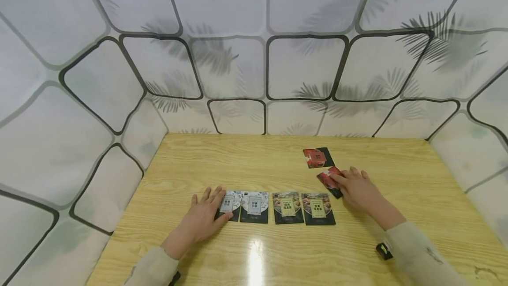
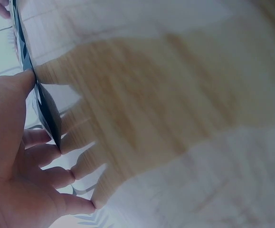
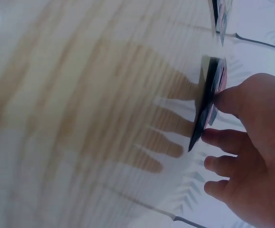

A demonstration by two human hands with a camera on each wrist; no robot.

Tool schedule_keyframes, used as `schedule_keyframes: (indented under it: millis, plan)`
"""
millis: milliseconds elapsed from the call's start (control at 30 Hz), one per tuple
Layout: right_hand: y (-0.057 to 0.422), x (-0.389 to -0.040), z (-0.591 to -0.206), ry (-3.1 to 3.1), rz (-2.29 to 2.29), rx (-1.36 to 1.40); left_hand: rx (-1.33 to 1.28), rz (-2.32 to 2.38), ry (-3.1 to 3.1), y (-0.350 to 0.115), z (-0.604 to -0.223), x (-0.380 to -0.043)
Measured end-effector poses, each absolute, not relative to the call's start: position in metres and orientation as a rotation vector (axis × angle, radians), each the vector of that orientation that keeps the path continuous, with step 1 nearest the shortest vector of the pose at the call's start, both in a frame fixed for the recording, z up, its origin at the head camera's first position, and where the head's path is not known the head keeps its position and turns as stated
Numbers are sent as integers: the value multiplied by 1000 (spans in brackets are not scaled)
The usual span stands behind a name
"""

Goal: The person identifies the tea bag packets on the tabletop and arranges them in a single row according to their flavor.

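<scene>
My left hand (image 1: 201, 217) lies over the left edge of a grey-and-white sachet (image 1: 231, 206), its thumb on the lower part and its fingers spread along the side. In the left wrist view that sachet shows edge-on at the thumb (image 2: 25, 80). A matching grey-and-white sachet (image 1: 254, 207) lies just to its right. At the right, my right hand (image 1: 359, 191) holds a slanted red-and-black sachet (image 1: 328, 179) by its right side. The right wrist view shows the red sachet (image 3: 208, 99) edge-on between thumb and a finger. Behind it lies another red sachet (image 1: 319, 157).
Two yellow-labelled sachets (image 1: 288, 207) stand in the same row, right of the grey pair. All lie on a glossy wooden table (image 1: 238, 158). Patterned wall panels (image 1: 234, 116) enclose the back and sides. A small black object (image 1: 383, 250) sits at the right sleeve.
</scene>
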State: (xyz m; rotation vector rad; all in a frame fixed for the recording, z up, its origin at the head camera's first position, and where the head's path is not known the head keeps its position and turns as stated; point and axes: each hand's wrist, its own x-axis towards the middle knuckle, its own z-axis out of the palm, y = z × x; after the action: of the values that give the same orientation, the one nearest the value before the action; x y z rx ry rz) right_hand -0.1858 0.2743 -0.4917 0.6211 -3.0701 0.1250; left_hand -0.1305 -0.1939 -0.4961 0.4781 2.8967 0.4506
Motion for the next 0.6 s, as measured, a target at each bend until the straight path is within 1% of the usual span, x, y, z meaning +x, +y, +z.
schedule_keyframes:
  millis: [600]
  plan:
    - [291, -166, -495, -3086, 244, 594, 472, 446, 2895, -194, -499, -131]
